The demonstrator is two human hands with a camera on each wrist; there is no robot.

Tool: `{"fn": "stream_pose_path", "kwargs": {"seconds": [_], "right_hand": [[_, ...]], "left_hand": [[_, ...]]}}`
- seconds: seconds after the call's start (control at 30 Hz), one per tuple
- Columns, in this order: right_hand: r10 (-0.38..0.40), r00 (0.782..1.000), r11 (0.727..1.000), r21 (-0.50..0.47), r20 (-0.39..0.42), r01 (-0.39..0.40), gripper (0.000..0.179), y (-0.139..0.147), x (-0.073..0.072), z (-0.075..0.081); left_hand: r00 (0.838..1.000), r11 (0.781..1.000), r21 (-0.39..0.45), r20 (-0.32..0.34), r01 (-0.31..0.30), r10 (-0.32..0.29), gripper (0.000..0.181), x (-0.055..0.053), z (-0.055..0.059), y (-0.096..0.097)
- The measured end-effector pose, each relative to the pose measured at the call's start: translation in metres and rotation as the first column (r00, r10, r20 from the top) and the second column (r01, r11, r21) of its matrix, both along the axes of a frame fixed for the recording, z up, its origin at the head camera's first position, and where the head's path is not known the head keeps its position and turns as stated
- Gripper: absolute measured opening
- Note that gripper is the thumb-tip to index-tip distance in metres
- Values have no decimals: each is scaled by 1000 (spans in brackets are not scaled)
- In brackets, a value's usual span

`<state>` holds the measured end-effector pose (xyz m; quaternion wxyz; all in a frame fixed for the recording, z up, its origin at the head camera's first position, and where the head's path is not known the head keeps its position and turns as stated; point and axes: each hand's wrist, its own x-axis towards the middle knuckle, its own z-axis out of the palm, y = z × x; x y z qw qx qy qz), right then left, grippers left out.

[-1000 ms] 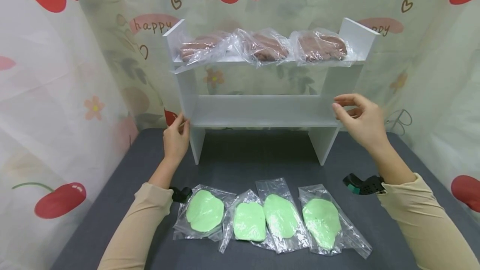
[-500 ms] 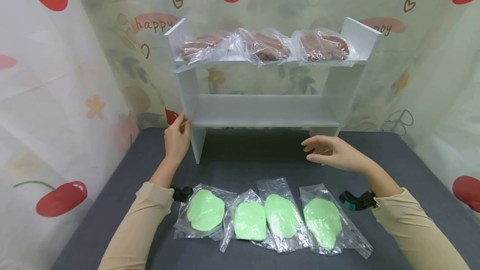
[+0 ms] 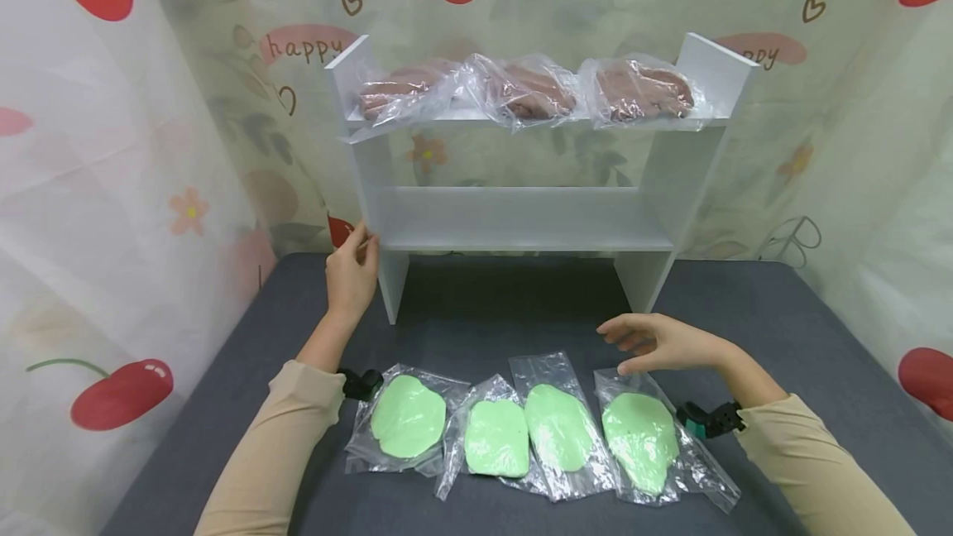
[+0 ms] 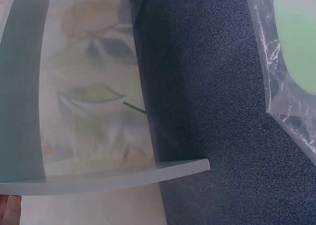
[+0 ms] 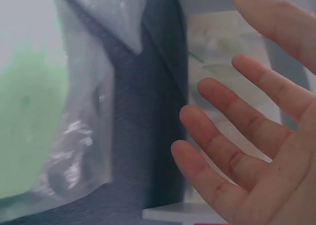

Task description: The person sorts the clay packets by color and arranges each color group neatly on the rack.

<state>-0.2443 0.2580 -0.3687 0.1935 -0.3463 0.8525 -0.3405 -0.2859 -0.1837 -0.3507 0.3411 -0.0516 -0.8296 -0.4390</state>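
Observation:
My left hand (image 3: 351, 279) touches the outer left side of a white two-tier shelf (image 3: 521, 222). In the left wrist view its fingertips (image 4: 11, 210) lie against the outer face of the shelf's side panel (image 4: 123, 179). My right hand (image 3: 663, 343) hovers with nothing in it, just behind and above the rightmost clear plastic bag holding a flat light green slab (image 3: 640, 441). Its fingers are spread and slightly bent in the right wrist view. Three similar bagged green slabs (image 3: 496, 438) lie in a row to its left, the middle two overlapping.
Three clear bags with brown, clay-like lumps (image 3: 532, 93) sit on the shelf's top tier. The shelf stands on a dark grey table (image 3: 514, 296). A cherry-print curtain (image 3: 186, 313) surrounds the table at the back and sides.
My right hand has come down from beside the shelf's right side, toward me and slightly left, to near the rightmost green bag. My left hand stays at the shelf's left side.

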Motion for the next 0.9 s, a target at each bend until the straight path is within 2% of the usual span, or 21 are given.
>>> {"fn": "stream_pose_path", "kwargs": {"seconds": [0.43,0.73,0.9], "right_hand": [[26,997,995,98,74,-34,71,15,-5,-30],[67,994,984,162,82,-79,81,15,-1,-34],[57,993,976,204,107,-78,88,14,2,-35]], "left_hand": [[1000,1000,1,-3,3,-3,40,-1,-2,0],[1000,1000,4,-13,5,-5,39,0,-2,0],[1000,1000,3,-17,3,-3,39,-1,-2,0]]}}
